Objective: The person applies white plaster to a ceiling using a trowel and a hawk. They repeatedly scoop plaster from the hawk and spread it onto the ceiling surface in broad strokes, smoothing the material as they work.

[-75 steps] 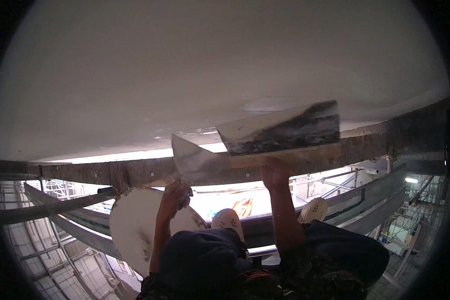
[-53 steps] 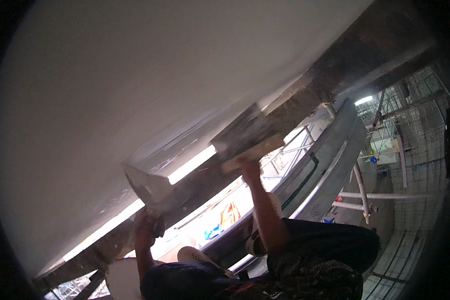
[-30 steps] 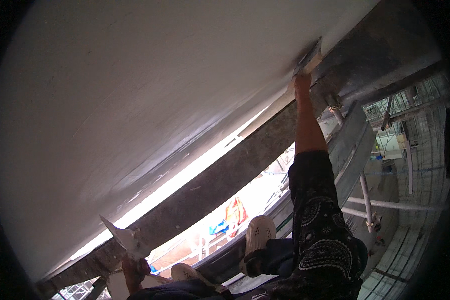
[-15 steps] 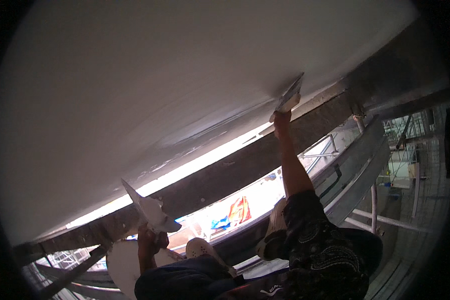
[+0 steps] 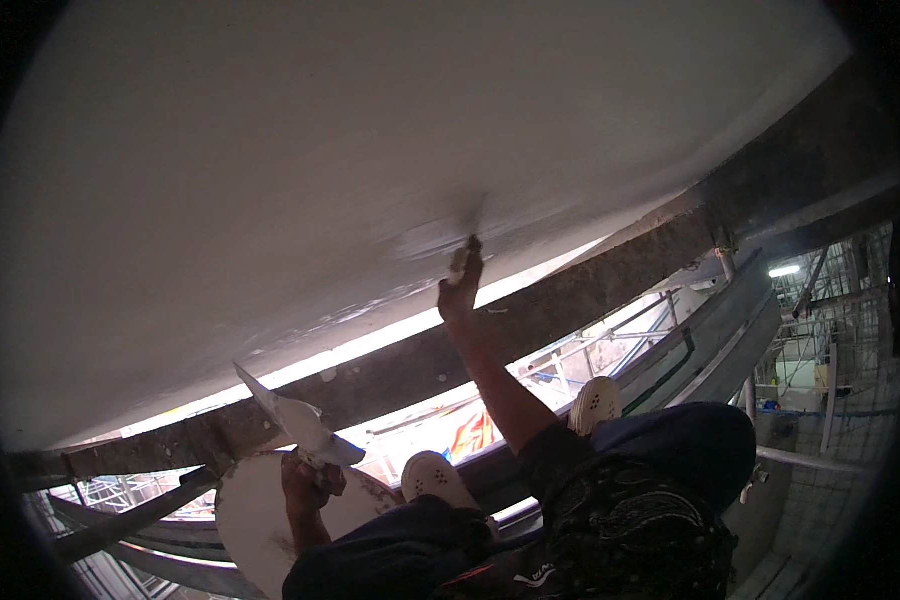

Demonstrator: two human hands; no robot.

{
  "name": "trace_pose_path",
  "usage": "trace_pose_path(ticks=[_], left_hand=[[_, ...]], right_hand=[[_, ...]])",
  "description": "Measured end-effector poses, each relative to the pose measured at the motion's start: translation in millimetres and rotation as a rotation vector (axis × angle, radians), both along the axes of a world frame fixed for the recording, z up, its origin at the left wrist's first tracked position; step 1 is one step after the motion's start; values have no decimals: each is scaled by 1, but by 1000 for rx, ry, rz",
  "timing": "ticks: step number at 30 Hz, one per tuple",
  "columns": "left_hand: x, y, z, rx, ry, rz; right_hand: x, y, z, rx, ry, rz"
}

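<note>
A broad pale plastered wall (image 5: 320, 150) fills the upper view, with wet, shiny streaks along its lower part. My right hand (image 5: 459, 295) is closed round the pale handle of a plastering trowel (image 5: 475, 242). The blade is seen nearly edge-on against the wall, its far end dark and blurred. At the lower left my left hand (image 5: 308, 485) grips a plasterer's hawk (image 5: 295, 415) from below. White plaster coats this flat, pointed plate, which stands apart from the wall. The hawk's handle is mostly hidden by my fingers.
A dark beam (image 5: 400, 370) runs slantwise below the wall, with a bright gap between them. A round white container (image 5: 255, 510) stands beside my left hand. Below are my pale clogs (image 5: 435, 478), grey planks (image 5: 720, 330) and scaffold poles (image 5: 805, 458). An orange sheet (image 5: 473, 435) lies lower down.
My right hand has swept the trowel left and down along the wall. My left hand and the hawk have shifted only slightly. My right knee now shows further right.
</note>
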State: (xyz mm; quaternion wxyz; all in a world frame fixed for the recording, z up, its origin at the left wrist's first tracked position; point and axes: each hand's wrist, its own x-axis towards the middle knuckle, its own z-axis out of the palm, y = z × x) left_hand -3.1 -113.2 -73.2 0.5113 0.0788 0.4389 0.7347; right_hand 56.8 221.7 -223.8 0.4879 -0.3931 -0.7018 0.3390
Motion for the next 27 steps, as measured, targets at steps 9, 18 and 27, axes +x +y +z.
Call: trace_pose_path(ticks=[9,18,27], left_hand=[[3,-23,10,-3,141,74],[-2,-21,-7,-313,188,104],[5,6,-32,-299,241,18]], right_hand=[[-68,-97,46,-186,65,40],[-21,-148,-44,-692,-151,464],[109,-75,-26,-1462,967,651]])
